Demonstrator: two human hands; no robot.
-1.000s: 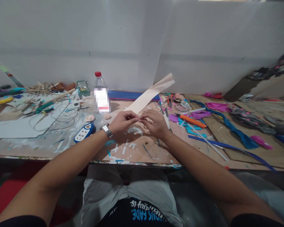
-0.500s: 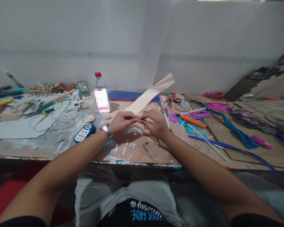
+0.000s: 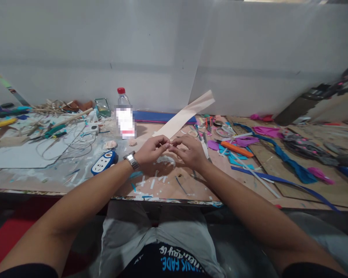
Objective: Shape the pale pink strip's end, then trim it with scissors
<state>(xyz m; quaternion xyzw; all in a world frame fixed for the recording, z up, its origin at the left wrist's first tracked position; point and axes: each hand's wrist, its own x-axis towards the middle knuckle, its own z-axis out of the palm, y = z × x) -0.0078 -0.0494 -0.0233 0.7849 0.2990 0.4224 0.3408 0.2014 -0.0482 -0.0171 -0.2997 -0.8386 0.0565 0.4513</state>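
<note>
My left hand (image 3: 156, 150), with a metal watch (image 3: 131, 160) on its wrist, is closed in a pinch above the middle of the table. Facing it, my right hand (image 3: 188, 151) pinches too, and the fingertips of both almost meet. Between them is something small and pale, too tiny to name. Just behind my fingers a long cream paper strip (image 3: 185, 114) slants up to the right; my hands cover its lower end. Below them, white and blue paper scraps (image 3: 152, 181) lie on the wooden tabletop (image 3: 197, 187).
A red-capped bottle (image 3: 125, 119) and a blue-white power strip (image 3: 104, 162) stand to the left. An orange cutter (image 3: 237, 148) lies among coloured paper at right, near a blue ribbon (image 3: 290, 181). Pliers (image 3: 53, 131) and sticks lie far left. A grey wall (image 3: 150, 50) rises behind.
The fingertips shift slightly against each other, with both hands still pinching in the same place. The view moves a little; things on the table stay where they were.
</note>
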